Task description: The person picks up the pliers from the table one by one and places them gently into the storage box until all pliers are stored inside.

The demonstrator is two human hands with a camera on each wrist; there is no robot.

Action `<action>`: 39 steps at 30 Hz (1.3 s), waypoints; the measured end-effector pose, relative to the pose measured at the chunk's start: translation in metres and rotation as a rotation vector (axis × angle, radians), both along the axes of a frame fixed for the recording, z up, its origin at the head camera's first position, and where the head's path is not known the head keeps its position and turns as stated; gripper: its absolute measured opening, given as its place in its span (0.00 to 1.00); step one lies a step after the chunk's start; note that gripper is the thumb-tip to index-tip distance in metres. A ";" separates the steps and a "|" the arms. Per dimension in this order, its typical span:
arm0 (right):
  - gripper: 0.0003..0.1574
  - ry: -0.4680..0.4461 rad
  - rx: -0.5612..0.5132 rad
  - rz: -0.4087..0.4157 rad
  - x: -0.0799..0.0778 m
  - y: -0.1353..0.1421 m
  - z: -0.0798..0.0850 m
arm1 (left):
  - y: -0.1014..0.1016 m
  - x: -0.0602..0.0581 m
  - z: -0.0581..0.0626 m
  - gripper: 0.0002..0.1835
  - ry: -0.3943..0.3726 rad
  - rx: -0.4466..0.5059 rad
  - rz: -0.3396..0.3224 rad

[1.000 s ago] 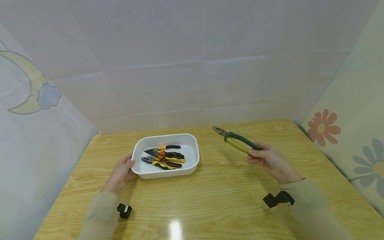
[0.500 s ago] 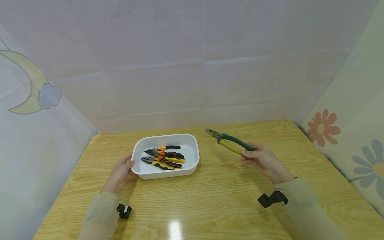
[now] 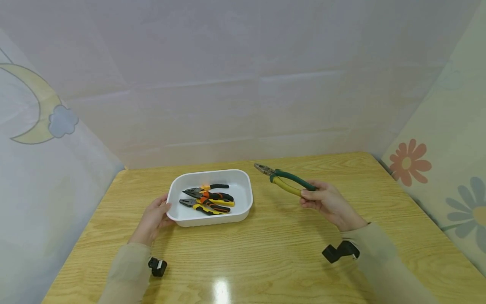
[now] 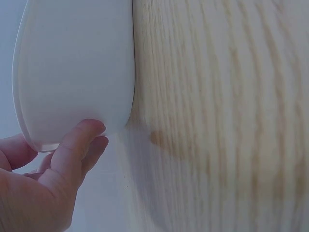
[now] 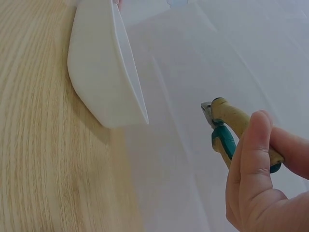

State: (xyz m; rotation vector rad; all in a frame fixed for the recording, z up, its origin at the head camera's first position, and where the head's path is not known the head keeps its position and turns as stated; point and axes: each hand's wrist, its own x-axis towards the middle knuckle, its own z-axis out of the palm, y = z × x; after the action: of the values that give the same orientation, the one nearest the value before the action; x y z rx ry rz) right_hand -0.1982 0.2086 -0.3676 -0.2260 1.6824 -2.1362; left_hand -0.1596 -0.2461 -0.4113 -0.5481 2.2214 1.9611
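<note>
A white plastic bin (image 3: 212, 222) stands on the table, with several pliers (image 3: 209, 200) in black, orange and yellow grips heaped inside. My left hand (image 3: 152, 216) pinches its left end, thumb at the rim and fingers against the outer wall, as the left wrist view shows on the bin (image 4: 77, 63). To the right, my right hand (image 3: 329, 205) grips combination pliers (image 3: 290, 175) by the ends of one green and one yellow handle, held above the table. Their worn metal head points up and left toward the bin. The handles stand spread apart.
The wood-grain table (image 3: 243, 261) ends at a pale cloth backdrop (image 3: 228, 105) behind the bin. Printed side cloths stand left and right, one with a moon (image 3: 41, 109), one with flowers (image 3: 406, 162). Black cameras sit at both wrists.
My right hand has carried the green-and-yellow pliers leftward, so their head is now close to the bin's right side. The left hand and the bin have stayed in place.
</note>
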 end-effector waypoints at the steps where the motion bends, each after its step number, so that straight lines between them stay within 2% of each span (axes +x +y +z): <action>1: 0.44 -0.004 0.003 -0.002 -0.001 -0.001 0.000 | 0.000 0.000 0.000 0.29 0.000 0.001 0.001; 13: 0.48 -0.011 -0.005 0.013 -0.004 -0.008 -0.001 | 0.001 -0.002 0.002 0.29 -0.001 0.016 0.002; 20: 0.43 0.005 0.007 0.033 -0.006 -0.015 0.000 | 0.002 -0.003 0.003 0.29 0.000 0.023 0.011; 27: 0.44 -0.010 0.011 0.029 -0.008 -0.023 -0.002 | 0.003 -0.002 0.003 0.29 -0.002 0.023 0.009; 35: 0.38 0.014 0.014 0.052 -0.011 -0.031 -0.006 | 0.002 -0.001 0.002 0.29 -0.005 0.024 0.011; 39: 0.38 0.013 0.020 0.061 -0.011 -0.036 -0.007 | 0.001 -0.001 0.002 0.29 -0.004 0.022 0.010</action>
State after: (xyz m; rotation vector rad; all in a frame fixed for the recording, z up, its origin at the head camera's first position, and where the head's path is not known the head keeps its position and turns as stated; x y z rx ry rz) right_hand -0.2096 0.1723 -0.3749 -0.2828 1.6820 -2.0766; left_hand -0.1609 -0.2446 -0.4096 -0.5606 2.1958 1.9854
